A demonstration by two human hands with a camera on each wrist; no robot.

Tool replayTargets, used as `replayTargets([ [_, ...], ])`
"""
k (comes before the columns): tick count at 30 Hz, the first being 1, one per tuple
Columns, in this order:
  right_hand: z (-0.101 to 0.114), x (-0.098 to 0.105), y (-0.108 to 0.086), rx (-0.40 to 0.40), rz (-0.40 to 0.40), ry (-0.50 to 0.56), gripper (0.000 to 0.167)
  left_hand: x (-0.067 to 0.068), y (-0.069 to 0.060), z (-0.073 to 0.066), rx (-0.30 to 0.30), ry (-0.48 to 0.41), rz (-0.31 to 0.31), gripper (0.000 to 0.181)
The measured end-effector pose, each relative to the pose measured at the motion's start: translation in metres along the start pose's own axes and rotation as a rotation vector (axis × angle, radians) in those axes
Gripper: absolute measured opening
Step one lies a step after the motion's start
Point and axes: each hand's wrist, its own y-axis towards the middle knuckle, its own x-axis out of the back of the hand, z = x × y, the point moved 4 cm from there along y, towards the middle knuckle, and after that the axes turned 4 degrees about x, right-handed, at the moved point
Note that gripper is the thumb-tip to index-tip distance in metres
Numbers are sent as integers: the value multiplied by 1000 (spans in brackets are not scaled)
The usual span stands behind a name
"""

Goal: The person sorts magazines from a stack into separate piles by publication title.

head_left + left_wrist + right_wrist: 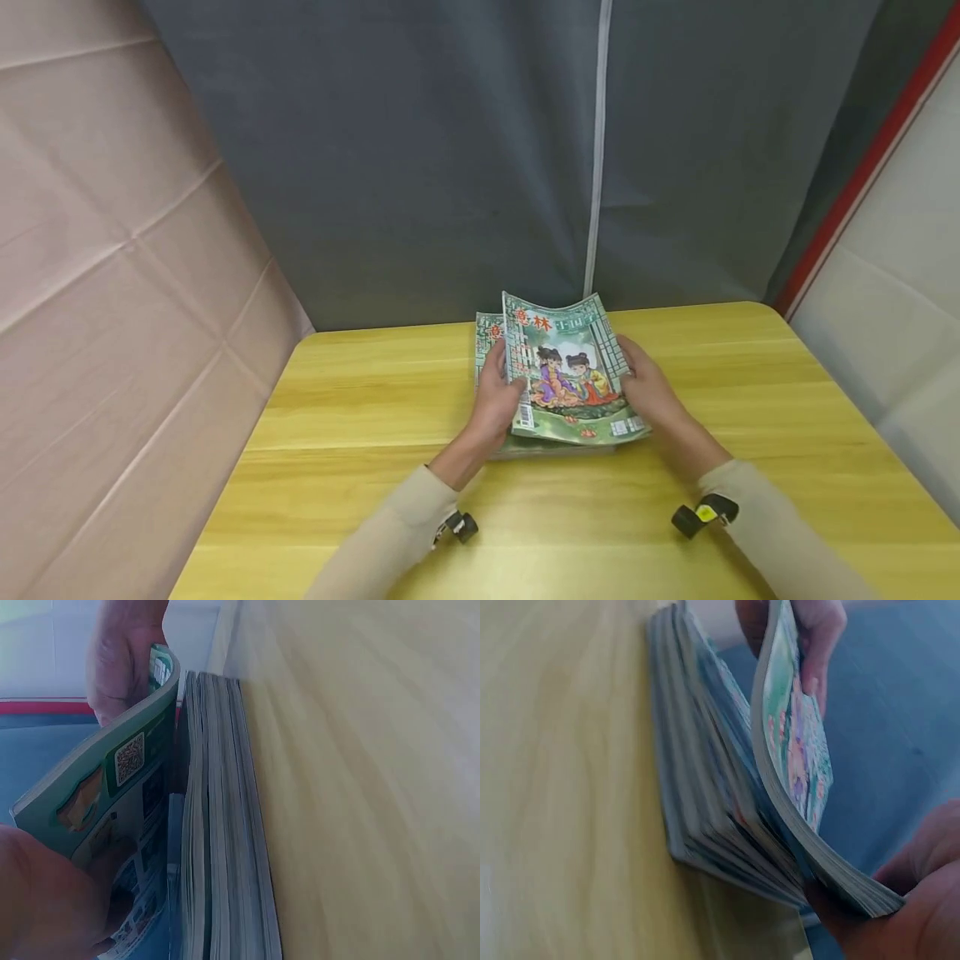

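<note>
A green illustrated magazine (573, 367) with two cartoon figures on its cover is held in both hands, bowed slightly between them. My left hand (497, 398) grips its left edge, thumb on the cover and fingers beneath. On the opposite side my right hand (651, 387) pinches the right edge. Below lies a stack of magazines (486, 333), the top one with a similar cover, mostly hidden by the held one. The left wrist view shows the held magazine's back (129, 802) with a QR code, lifted at an angle from the stack's page edges (225, 825).
The stack rests on a yellow wood-grain table (360, 417), toward its far edge. A dark grey curtain (420, 167) hangs behind the table. Pale fabric walls (135, 333) stand on the left and right sides, with a red strip (862, 175) at the right.
</note>
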Motion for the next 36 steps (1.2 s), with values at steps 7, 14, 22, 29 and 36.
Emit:
replayTargets([
  [7,-5,32,-6,-49,2,30,76,-21,4,1,64,-102,20,90],
  [14,-12,61,-12,-56,-10,18,72,-42,9,-1,106,-175,46,90],
  [22,-27,96,-19,-124,4,174,67,-74,14,1,156,-316,64,93],
  [29,-40,125,-26,-125,25,350,70,-104,16,2,208,-441,63,96],
  [36,-55,142,-27,-99,33,397,71,-122,19,7,243,-446,47,99],
])
